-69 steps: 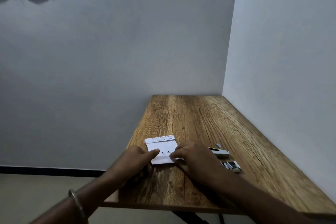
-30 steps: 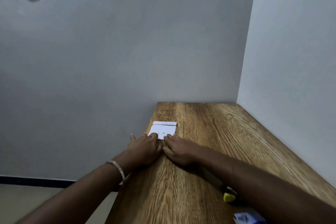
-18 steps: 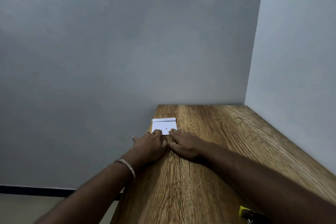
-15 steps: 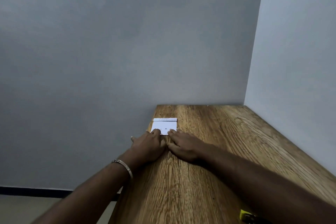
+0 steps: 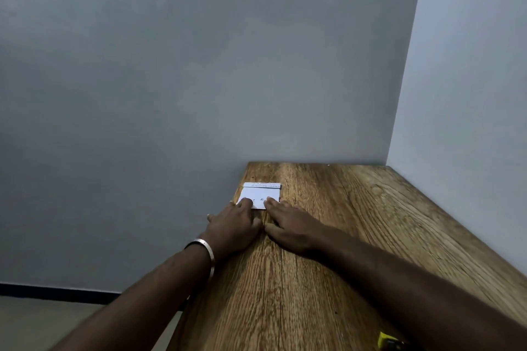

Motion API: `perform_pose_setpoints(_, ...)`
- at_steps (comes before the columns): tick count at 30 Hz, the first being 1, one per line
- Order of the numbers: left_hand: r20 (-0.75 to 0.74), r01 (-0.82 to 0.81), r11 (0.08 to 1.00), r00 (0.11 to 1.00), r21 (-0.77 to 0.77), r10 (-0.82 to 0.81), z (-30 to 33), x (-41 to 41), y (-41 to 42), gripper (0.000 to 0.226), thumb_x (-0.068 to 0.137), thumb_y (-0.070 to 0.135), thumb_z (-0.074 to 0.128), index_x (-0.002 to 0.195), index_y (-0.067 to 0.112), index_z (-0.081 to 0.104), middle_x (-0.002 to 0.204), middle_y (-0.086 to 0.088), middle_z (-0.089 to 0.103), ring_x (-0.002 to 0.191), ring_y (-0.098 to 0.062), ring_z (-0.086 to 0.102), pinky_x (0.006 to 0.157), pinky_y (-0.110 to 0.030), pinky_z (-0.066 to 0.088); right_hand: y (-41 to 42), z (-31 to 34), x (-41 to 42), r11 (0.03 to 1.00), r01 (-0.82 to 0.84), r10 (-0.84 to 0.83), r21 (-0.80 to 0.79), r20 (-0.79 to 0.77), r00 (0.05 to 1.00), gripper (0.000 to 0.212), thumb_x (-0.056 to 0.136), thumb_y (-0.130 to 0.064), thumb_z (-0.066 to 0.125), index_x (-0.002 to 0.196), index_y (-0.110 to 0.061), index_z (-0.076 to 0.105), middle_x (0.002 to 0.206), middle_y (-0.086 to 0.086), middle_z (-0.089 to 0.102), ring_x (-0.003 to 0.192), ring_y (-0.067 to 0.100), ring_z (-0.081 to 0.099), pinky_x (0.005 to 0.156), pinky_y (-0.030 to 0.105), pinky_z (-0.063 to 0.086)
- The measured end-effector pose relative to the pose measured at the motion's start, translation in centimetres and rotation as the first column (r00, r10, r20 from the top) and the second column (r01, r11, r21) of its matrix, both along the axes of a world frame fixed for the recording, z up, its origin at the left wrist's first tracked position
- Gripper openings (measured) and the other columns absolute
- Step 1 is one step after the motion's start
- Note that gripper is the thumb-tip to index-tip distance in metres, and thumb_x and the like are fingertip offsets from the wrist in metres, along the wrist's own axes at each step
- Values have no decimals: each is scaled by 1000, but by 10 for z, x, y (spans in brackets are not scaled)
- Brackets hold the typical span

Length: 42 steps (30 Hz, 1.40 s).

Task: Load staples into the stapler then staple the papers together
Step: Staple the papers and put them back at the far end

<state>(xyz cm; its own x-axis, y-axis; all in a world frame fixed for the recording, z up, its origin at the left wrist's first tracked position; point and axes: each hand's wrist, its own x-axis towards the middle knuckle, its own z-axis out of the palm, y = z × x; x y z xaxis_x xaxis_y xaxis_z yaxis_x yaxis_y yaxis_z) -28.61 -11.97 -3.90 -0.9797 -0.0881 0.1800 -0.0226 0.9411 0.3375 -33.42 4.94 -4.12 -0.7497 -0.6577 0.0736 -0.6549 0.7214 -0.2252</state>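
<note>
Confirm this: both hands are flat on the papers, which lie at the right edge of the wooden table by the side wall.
Wrong edge. In the head view the papers lie at the table's left edge; left hand and right hand do rest fingers on them.

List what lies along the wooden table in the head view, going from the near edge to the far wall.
Yellow object at the near edge → bracelet on the left wrist → left hand and right hand, side by side → papers under the fingers → bare table up to the wall.
</note>
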Motion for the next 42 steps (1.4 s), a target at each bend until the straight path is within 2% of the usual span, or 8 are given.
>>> perform_pose_setpoints(4,-41,-36,999,999,-37,34,0,4,3,51,97,49,32,139,20,34,153,0,38,141,-32,36,101,-72,30,1,-1,4,999,10,-11,-51,-20,1000,78,97,-54,31,160,-19,1,169,2,-1,155,24,4,125,48,11)
perform_pose_setpoints(9,9,-82,990,996,-116,83,2,24,8,56,99,50,33,146,19,30,163,-3,23,147,-30,28,108,-69,28,5,-2,27,991,115,-117,-64,-22,993,72,103,-47,30,159,-11,2,169,10,-3,155,25,3,126,44,11)
perform_pose_setpoints(14,10,-54,978,998,-200,57,7,68,20,40,100,50,32,124,21,45,130,-5,59,112,-28,61,99,-57,44,20,1,72,993,100,-100,62,-12,995,64,104,-47,25,158,-15,12,168,9,11,154,23,12,124,43,15)
perform_pose_setpoints(18,10,13,967,1000,-254,-11,11,109,32,33,101,47,31,102,23,53,107,-1,66,88,-21,63,79,-39,51,31,19,113,973,73,-70,219,-18,997,61,104,-45,25,157,-14,18,167,9,18,152,25,21,122,43,21)
perform_pose_setpoints(24,-27,125,968,991,-216,-134,15,178,53,31,101,42,36,104,20,58,104,0,66,88,-20,63,68,-32,46,44,34,189,980,55,-59,189,15,998,50,104,-37,35,149,-16,37,158,10,36,141,29,40,115,44,35)
perform_pose_setpoints(27,-38,171,963,982,-209,-183,18,214,63,29,101,38,39,109,19,59,110,0,65,94,-22,63,75,-36,49,51,32,235,993,32,-30,112,-20,999,42,102,-29,40,140,-13,47,145,12,50,127,30,52,106,44,44)
perform_pose_setpoints(35,-107,239,960,961,-148,-256,16,274,85,24,103,32,39,110,21,60,108,4,64,89,-15,60,78,-32,50,78,22,297,1000,12,-10,22,-88,996,39,102,-25,39,136,-9,50,145,15,49,129,33,51,107,47,43)
perform_pose_setpoints(42,-192,230,968,950,-101,-246,13,281,91,22,101,35,43,113,30,61,102,12,67,84,-6,59,73,-25,49,92,25,304,997,-4,-1,-81,-66,998,28,102,-27,42,116,-10,59,121,12,62,108,30,59,93,46,49)
